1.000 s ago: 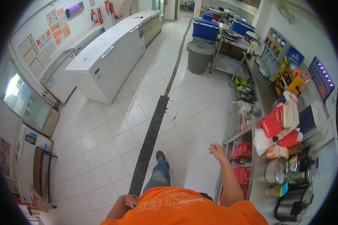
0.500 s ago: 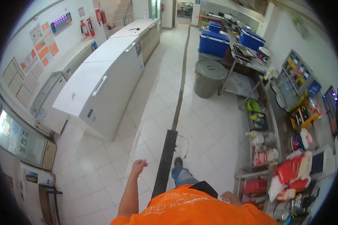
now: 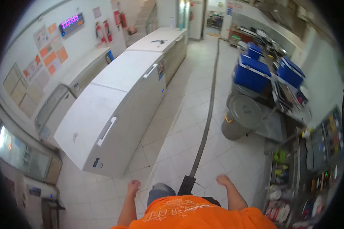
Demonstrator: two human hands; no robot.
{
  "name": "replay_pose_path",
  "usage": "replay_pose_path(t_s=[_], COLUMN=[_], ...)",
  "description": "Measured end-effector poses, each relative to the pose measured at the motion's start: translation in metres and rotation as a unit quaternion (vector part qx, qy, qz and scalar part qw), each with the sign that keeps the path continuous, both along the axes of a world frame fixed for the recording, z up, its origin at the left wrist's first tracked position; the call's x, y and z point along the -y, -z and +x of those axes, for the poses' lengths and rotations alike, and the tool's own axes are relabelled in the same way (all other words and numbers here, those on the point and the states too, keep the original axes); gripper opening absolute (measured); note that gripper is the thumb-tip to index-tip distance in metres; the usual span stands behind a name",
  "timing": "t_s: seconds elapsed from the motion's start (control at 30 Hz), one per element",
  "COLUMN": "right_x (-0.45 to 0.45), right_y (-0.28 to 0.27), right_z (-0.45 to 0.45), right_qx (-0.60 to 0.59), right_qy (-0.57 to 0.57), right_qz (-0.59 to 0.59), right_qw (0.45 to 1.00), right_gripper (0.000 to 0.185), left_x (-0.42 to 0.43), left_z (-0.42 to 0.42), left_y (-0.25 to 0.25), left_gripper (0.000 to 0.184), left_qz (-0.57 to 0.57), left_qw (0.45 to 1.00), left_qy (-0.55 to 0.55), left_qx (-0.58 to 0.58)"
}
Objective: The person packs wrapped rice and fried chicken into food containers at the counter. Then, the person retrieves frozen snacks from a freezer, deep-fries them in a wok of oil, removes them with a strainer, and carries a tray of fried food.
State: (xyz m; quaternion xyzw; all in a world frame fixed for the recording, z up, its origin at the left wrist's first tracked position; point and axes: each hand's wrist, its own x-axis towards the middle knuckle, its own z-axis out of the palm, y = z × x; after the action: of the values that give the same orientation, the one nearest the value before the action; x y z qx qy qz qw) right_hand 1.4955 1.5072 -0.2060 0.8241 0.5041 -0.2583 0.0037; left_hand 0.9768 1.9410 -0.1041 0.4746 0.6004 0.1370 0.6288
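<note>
My left hand hangs low over the tiled floor, near the front end of a long white chest freezer but apart from it. Its fingers look loosely curled, with nothing visible in them. Out on the other side of my orange shirt is my right hand, its fingers also curled in and no object showing. It touches nothing; a grey lidded bin stands on the floor ahead of it. Both hands are slightly blurred.
A dark floor channel cover continues as a strip toward a far doorway. Blue cooler boxes rest at the right, above loaded shelves. Fire extinguishers hang on the left wall. A glass-door fridge is at the left.
I have moved forward; the freezer and bin appear nearer and the view has turned left. My right hand has swung forward from beside my body. My left hand appears lower in view.
</note>
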Motion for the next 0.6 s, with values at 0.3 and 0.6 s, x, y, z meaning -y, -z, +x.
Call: replay_pose_path(t_s=[0.3, 0.6], right_x=[-0.403, -0.527], right_y=[-0.175, -0.188], right_z=[0.177, 0.299], right_qx=[-0.299, -0.392], right_qy=[0.332, 0.479], right_qz=[0.173, 0.074], right_qw=[0.878, 0.781], right_gripper=[0.037, 0.037], left_x=[-0.306, -0.599], left_z=[0.254, 0.603], left_y=[-0.018, -0.092], left_gripper=[0.034, 0.071], left_qz=[0.114, 0.453], left_qw=[0.993, 0.852], left_qy=[-0.005, 0.247], left_qx=[0.021, -0.089])
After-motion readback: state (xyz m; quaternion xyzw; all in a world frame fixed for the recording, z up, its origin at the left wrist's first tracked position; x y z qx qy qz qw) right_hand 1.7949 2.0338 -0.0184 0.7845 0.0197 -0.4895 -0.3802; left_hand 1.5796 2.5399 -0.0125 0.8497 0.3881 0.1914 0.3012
